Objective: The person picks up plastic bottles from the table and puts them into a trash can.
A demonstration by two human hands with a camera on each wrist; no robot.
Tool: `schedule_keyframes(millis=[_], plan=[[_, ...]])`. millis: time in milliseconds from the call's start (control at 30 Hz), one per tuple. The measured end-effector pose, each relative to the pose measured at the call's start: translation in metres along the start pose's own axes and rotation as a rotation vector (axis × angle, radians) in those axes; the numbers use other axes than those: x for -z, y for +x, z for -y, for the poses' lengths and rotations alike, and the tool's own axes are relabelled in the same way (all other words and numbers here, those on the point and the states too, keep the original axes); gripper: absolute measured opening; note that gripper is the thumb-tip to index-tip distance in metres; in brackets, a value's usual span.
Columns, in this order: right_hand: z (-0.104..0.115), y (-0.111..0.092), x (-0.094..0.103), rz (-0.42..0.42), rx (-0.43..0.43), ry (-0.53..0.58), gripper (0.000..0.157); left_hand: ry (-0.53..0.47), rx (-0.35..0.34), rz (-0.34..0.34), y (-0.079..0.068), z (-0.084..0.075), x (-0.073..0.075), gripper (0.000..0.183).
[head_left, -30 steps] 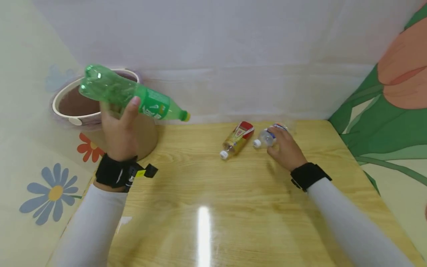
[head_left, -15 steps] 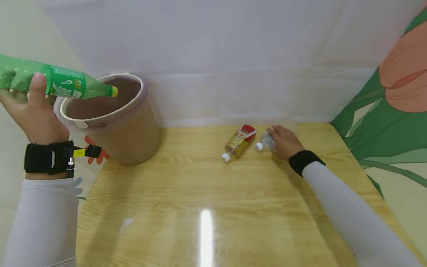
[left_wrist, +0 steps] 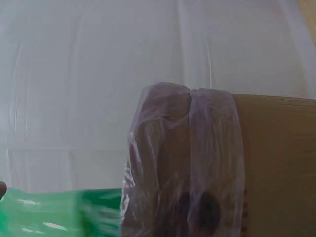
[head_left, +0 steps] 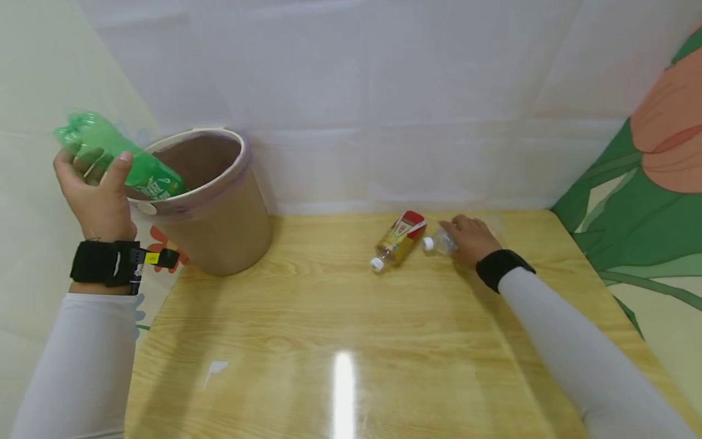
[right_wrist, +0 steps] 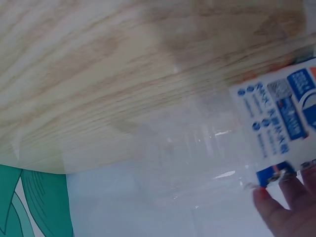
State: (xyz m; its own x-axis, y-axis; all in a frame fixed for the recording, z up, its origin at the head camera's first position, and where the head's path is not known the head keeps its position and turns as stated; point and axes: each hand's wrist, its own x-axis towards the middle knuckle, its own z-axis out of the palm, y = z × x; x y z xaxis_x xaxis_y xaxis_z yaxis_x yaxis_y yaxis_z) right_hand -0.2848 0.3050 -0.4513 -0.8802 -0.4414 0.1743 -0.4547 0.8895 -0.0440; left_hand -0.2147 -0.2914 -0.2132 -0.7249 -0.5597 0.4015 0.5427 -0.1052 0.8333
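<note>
In the head view, a green plastic bottle (head_left: pixel 117 149) slants into the mouth of a tall brown bin (head_left: pixel 219 225), its neck hidden behind the rim. Around the bottle's base half is my left hand (head_left: pixel 99 195), thumb in front and fingers behind. At the far right of the table, my right hand (head_left: pixel 471 241) grips a clear bottle (head_left: pixel 443 242) with a white cap, which lies on its side. Its white and blue label (right_wrist: pixel 276 116) and my fingertips on it show in the right wrist view. Beside it lies a red and yellow labelled bottle (head_left: pixel 403 235).
A wooden table (head_left: pixel 296 317) carries the loose bottles. Behind it hangs a white sheet (head_left: pixel 395 91). Clear plastic film (left_wrist: pixel 163 148) covers the bin's rim. A small white scrap (head_left: pixel 217 367) sits near the table's left side, and painted flowers (head_left: pixel 669 140) cover the side walls.
My left hand has swung left and the green bottle has tipped from near level, neck down into the bin. My right hand has closed further over the clear bottle.
</note>
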Motion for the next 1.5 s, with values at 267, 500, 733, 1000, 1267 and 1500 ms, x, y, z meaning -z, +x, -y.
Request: schedule_keyframes(millis=[267, 500, 733, 1000, 1267, 1500], plan=[[0.010, -0.021, 0.015, -0.072, -0.040, 0.066, 0.074, 0.054, -0.079, 0.105, -0.026, 0.001, -0.020, 0.065], [0.041, -0.042, 0.037, -0.246, -0.039, 0.329, 0.075, 0.012, -0.167, 0.466, -0.072, 0.020, -0.043, 0.053], [0.097, -0.050, 0.058, -0.391, 0.113, 0.437, 0.082, 0.191, -0.162, 0.842, -0.139, 0.044, -0.074, 0.068], [0.167, -0.054, 0.076, -0.452, 0.298, 0.612, 0.089, 0.246, -0.153, 1.137, -0.211, 0.089, -0.089, 0.079], [0.206, -0.066, 0.076, -0.430, 0.371, 0.709, 0.081, 0.269, -0.016, 1.163, -0.258, 0.109, -0.093, 0.080], [0.214, -0.070, 0.073, -0.485, 0.411, 0.714, 0.082, 0.193, 0.032, 1.141, -0.272, 0.119, -0.091, 0.073]])
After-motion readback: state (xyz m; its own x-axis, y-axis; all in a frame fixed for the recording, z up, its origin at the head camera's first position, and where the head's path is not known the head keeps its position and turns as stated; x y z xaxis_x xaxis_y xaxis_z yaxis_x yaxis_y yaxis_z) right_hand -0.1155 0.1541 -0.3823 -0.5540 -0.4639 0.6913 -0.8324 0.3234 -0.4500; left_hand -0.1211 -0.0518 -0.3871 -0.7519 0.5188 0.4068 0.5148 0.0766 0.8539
